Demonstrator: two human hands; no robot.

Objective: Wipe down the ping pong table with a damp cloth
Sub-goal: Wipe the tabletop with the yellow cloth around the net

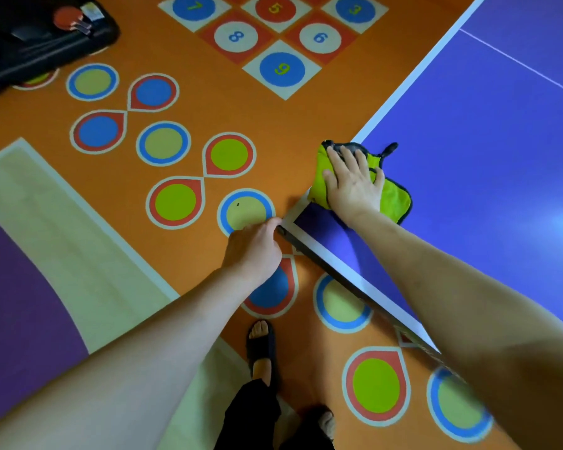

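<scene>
The blue ping pong table (488,177) with white edge lines fills the right side. A lime green cloth (394,198) with dark trim lies on the table's near left corner, hanging slightly over the side edge. My right hand (351,183) presses flat on the cloth with fingers spread and straight. My left hand (254,248) hangs just off the table corner, fingers loosely curled, its fingertips at the corner's edge; whether it grips the corner is hidden.
An orange play floor with coloured circles and a numbered grid (273,37) lies left of the table. A black case (46,37) holding a red paddle (69,17) sits at the far left. My sandalled feet (260,349) stand by the table's end edge.
</scene>
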